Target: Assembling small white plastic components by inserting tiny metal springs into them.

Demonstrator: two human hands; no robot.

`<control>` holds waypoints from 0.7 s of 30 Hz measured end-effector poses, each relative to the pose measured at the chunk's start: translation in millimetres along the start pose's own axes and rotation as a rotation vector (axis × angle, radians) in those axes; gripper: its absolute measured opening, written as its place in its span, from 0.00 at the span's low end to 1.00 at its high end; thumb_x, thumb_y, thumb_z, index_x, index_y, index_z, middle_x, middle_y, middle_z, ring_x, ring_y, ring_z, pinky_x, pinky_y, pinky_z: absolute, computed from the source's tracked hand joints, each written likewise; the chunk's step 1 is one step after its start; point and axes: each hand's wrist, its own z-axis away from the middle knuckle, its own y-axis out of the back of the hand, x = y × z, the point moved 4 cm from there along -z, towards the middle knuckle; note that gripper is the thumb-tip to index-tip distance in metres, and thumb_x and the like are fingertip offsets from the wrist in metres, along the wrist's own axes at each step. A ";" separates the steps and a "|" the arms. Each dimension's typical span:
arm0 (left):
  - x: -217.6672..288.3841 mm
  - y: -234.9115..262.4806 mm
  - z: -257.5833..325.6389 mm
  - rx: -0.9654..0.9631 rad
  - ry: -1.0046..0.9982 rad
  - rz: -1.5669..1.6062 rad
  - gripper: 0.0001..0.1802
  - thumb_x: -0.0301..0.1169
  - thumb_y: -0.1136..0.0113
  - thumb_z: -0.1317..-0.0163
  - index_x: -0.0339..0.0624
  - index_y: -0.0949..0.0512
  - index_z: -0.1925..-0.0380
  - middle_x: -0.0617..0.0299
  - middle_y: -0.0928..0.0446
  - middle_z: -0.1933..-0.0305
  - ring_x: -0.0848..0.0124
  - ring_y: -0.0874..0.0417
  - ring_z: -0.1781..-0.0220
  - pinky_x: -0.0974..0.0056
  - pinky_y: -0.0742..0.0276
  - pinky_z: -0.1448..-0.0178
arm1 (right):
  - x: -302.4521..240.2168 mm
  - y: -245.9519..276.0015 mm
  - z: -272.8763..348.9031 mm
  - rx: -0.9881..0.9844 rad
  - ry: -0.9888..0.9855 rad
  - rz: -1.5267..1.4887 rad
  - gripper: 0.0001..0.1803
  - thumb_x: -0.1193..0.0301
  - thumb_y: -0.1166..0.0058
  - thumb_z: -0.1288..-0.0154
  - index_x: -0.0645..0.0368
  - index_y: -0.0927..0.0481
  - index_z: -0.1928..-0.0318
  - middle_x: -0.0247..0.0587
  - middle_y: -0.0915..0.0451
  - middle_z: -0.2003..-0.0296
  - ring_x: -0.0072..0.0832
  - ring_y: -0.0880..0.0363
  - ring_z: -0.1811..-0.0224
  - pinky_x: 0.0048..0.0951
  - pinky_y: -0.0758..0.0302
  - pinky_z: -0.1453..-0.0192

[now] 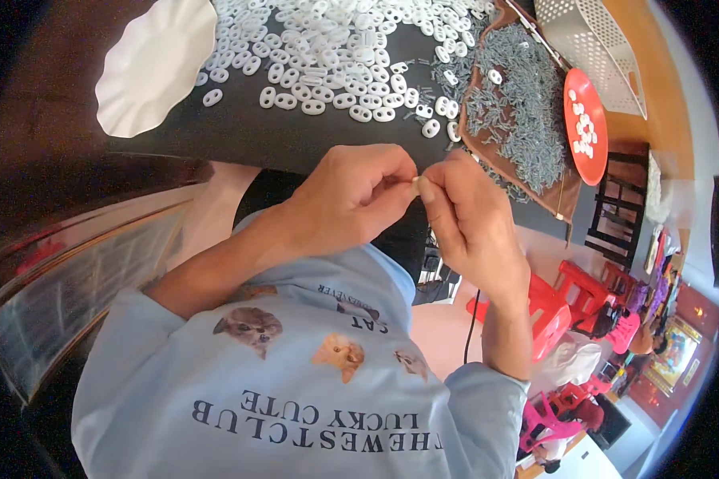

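My left hand [355,191] and my right hand [475,219] meet just off the near edge of the black table. Both are closed in a pinch, fingertips together on a small pale piece [417,184], mostly covered by the fingers, so its shape cannot be made out. Beyond them lies a big spread of white oval plastic pieces with two holes each [361,113]. To the right, a heap of small grey screws [519,104] rests on a brown cloth [566,191]. A few loose screws lie among the nearest white pieces.
A white scalloped dish [156,68] stands at the far left of the table [240,132]. At the right, a red plate [587,156] carries several small white pieces, beside a white perforated basket [591,48]. Red plastic stools [547,311] and seated people are further right.
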 end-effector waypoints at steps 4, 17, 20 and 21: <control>7.7 -2.1 -2.7 -0.026 -0.010 -0.066 0.03 0.24 0.45 0.40 0.36 0.27 0.69 0.69 0.29 0.77 0.86 0.34 0.77 0.74 0.37 0.76 | 3.3 -1.1 7.2 0.026 0.007 -0.013 0.04 0.77 0.50 0.38 0.66 0.27 0.68 0.46 0.31 0.75 0.41 0.33 0.75 0.35 0.34 0.71; 2.0 -4.2 -22.2 -0.046 -0.051 -0.031 0.03 0.24 0.46 0.40 0.36 0.28 0.72 0.71 0.32 0.79 0.87 0.35 0.78 0.76 0.39 0.77 | 94.7 69.6 -4.8 0.103 -0.272 0.249 0.05 0.76 0.50 0.39 0.66 0.26 0.64 0.52 0.24 0.68 0.45 0.24 0.66 0.37 0.28 0.61; -3.1 -6.9 -25.7 -0.051 -0.009 0.026 0.03 0.24 0.46 0.40 0.37 0.28 0.72 0.72 0.32 0.79 0.87 0.35 0.79 0.77 0.39 0.77 | 111.6 70.9 -18.2 0.054 -0.156 0.371 0.06 0.74 0.50 0.37 0.66 0.26 0.64 0.47 0.25 0.74 0.33 0.26 0.73 0.31 0.31 0.68; -5.2 -6.9 -26.3 -0.053 0.012 0.042 0.03 0.24 0.46 0.40 0.37 0.28 0.72 0.72 0.32 0.79 0.87 0.35 0.79 0.77 0.39 0.77 | 112.9 70.1 -21.3 0.049 -0.155 0.368 0.06 0.74 0.50 0.37 0.66 0.26 0.64 0.47 0.25 0.74 0.33 0.26 0.73 0.31 0.31 0.68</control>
